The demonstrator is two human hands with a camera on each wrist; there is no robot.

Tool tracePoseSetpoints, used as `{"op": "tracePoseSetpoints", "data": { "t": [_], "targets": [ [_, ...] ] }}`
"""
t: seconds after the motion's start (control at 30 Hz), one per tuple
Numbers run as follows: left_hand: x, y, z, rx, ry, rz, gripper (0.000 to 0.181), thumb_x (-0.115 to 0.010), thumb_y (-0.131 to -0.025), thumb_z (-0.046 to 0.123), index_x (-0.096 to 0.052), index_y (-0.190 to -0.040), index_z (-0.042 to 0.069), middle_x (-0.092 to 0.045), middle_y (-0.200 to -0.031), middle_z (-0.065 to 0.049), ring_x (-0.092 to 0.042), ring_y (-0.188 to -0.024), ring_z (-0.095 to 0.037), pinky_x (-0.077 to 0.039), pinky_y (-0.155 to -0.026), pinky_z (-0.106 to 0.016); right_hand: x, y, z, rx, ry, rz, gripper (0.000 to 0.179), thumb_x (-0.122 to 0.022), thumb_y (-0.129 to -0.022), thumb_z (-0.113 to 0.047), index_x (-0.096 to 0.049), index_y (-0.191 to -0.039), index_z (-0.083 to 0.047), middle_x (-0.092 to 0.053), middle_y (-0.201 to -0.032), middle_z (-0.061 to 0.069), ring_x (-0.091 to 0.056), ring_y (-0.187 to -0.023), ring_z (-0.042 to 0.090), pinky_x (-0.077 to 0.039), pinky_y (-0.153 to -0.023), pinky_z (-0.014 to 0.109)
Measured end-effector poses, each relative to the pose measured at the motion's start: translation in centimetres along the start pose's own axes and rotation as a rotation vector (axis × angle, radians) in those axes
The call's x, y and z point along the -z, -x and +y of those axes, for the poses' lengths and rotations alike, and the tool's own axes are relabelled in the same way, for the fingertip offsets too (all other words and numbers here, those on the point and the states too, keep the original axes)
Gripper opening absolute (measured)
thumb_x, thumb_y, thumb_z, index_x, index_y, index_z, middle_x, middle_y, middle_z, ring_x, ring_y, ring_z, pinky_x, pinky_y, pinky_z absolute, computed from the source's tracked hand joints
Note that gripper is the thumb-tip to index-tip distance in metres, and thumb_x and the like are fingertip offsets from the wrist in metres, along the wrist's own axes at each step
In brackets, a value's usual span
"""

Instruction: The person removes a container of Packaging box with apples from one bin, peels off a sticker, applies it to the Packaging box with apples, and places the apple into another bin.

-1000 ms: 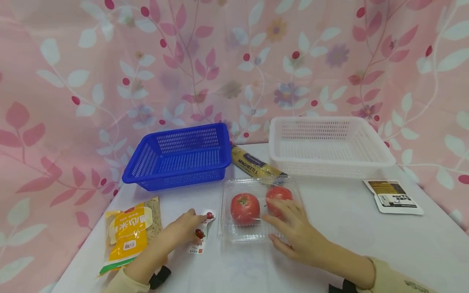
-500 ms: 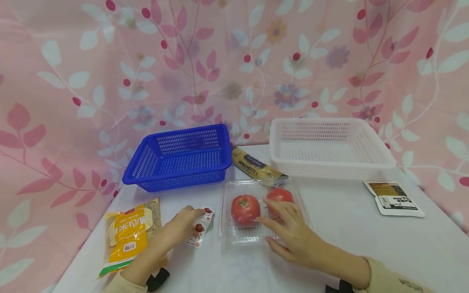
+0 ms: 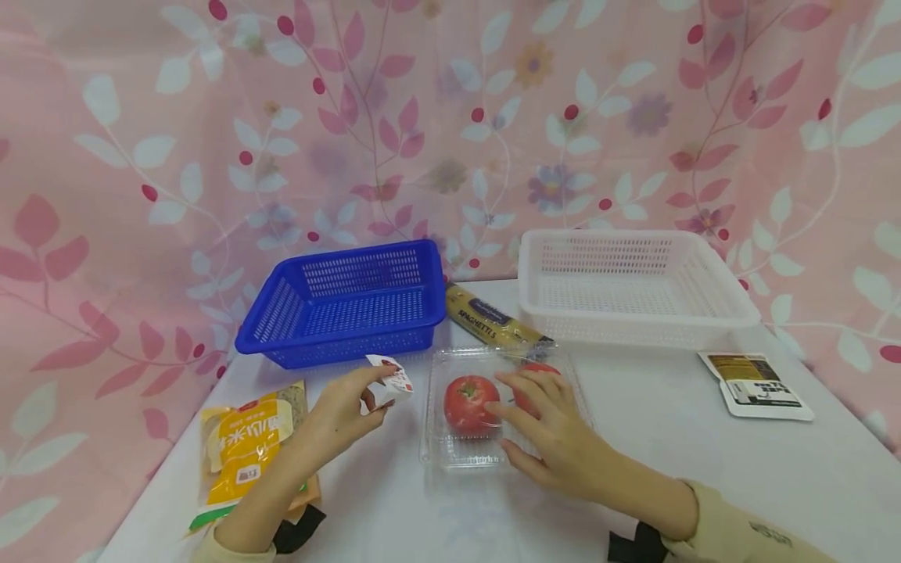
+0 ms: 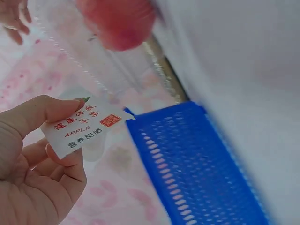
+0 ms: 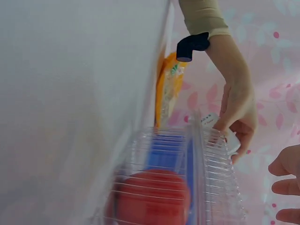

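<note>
Head view: a person's left hand (image 3: pixel 345 410) pinches a small white packet (image 3: pixel 399 379) between thumb and fingers, raised over a white-covered table (image 3: pixel 655 430). The packet is tilted, in front of the near right corner of a blue basket (image 3: pixel 366 349) and to the left of a clear plastic container (image 3: pixel 464 451). The left wrist view shows the print on it: "APPLE" in red, beside a red square stamp, with the thumb lying across one edge.

The right hand (image 3: pixel 556 430) holds nothing, its fingers spread and lightly bent above the container; the right wrist view shows a gap between fingertips and plastic. Inside sit two red tomatoes, the left one (image 3: pixel 472 405) in plain sight, the right one (image 3: pixel 540 368) partly covered by the right hand.

At left, a yellow food bag (image 3: pixel 242 446) lies flat, the left forearm crossing its lower right part. Behind the container, a spaghetti pack (image 3: pixel 486 314) rests at a slant between the blue basket and a white basket (image 3: pixel 633 328), its near end reaching the container's far edge. A brown-and-white pouch (image 3: pixel 756 385) lies at right, in front of the white basket. A pink floral curtain (image 3: pixel 450 156) hangs behind.
</note>
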State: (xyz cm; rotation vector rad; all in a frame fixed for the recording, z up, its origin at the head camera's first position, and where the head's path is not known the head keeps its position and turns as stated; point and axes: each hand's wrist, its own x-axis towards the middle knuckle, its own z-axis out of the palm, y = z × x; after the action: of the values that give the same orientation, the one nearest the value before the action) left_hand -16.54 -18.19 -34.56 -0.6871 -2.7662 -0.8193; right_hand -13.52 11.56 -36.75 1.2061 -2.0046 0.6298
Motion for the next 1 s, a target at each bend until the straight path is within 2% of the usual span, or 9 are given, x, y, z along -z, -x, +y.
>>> {"op": "tracePoseSetpoints", "data": {
  "t": [0.17, 0.4, 0.5, 0.63, 0.87, 1.0],
  "targets": [
    [0.5, 0.1, 2.5, -0.079, 0.031, 0.071, 0.057, -0.075, -0.069, -0.001, -0.058, -0.121, 0.014, -0.058, -0.084, 0.003, -0.049, -0.061, -0.009, -0.043, -0.049, -0.019, 0.2, -1.3, 0.1, -0.004, -0.003, 0.057, 0.033, -0.051, -0.091, -0.032, -0.063, -0.109, -0.007, -0.050, -0.126, 0.016, -0.043, -0.111, 0.035, -0.028, -0.088, 0.048],
    [0.2, 0.1, 5.8, -0.281, 0.123, 0.131, 0.060, -0.078, -0.064, -0.005, -0.060, -0.119, 0.010, -0.058, -0.079, 0.005, -0.050, -0.063, -0.006, -0.045, -0.053, -0.017, 0.0, -3.1, -0.2, -0.003, -0.012, 0.117, 0.037, -0.058, -0.088, -0.038, -0.063, -0.110, -0.009, -0.054, -0.121, 0.011, -0.044, -0.112, 0.030, -0.030, -0.088, 0.044],
    [-0.2, 0.2, 6.6, -0.351, 0.177, 0.111, 0.061, -0.077, -0.064, -0.006, -0.059, -0.120, 0.009, -0.059, -0.082, 0.004, -0.052, -0.065, -0.005, -0.046, -0.053, -0.017, -0.1, -3.5, -0.4, 0.024, -0.023, 0.165, 0.035, -0.060, -0.087, -0.037, -0.064, -0.106, -0.008, -0.056, -0.118, 0.011, -0.047, -0.108, 0.031, -0.031, -0.086, 0.043],
    [-0.6, 0.4, 7.3, -0.406, 0.234, 0.058, 0.062, -0.076, -0.066, -0.006, -0.057, -0.123, 0.010, -0.058, -0.085, 0.006, -0.051, -0.067, -0.003, -0.045, -0.053, -0.016, 0.0, -3.6, -0.4, 0.058, -0.047, 0.205, 0.030, -0.060, -0.088, -0.036, -0.065, -0.100, -0.009, -0.057, -0.114, 0.012, -0.048, -0.105, 0.032, -0.031, -0.085, 0.043],
    [-1.1, 0.8, 8.1, -0.497, 0.266, 0.017, 0.061, -0.073, -0.068, -0.005, -0.054, -0.124, 0.007, -0.057, -0.090, 0.004, -0.051, -0.068, -0.002, -0.043, -0.053, -0.012, 0.5, -3.2, -0.2, 0.137, -0.108, 0.200, 0.022, -0.061, -0.088, -0.031, -0.065, -0.094, -0.011, -0.057, -0.112, 0.015, -0.048, -0.106, 0.033, -0.032, -0.088, 0.045],
    [-1.3, 1.0, 8.2, -0.527, 0.282, -0.010, 0.062, -0.073, -0.069, -0.005, -0.052, -0.126, 0.006, -0.058, -0.094, 0.002, -0.052, -0.069, -0.002, -0.042, -0.054, -0.009, 0.7, -2.9, 0.0, 0.152, -0.133, 0.187, 0.019, -0.061, -0.088, -0.028, -0.066, -0.092, -0.011, -0.057, -0.112, 0.016, -0.048, -0.106, 0.034, -0.033, -0.089, 0.043]
  ]
}}
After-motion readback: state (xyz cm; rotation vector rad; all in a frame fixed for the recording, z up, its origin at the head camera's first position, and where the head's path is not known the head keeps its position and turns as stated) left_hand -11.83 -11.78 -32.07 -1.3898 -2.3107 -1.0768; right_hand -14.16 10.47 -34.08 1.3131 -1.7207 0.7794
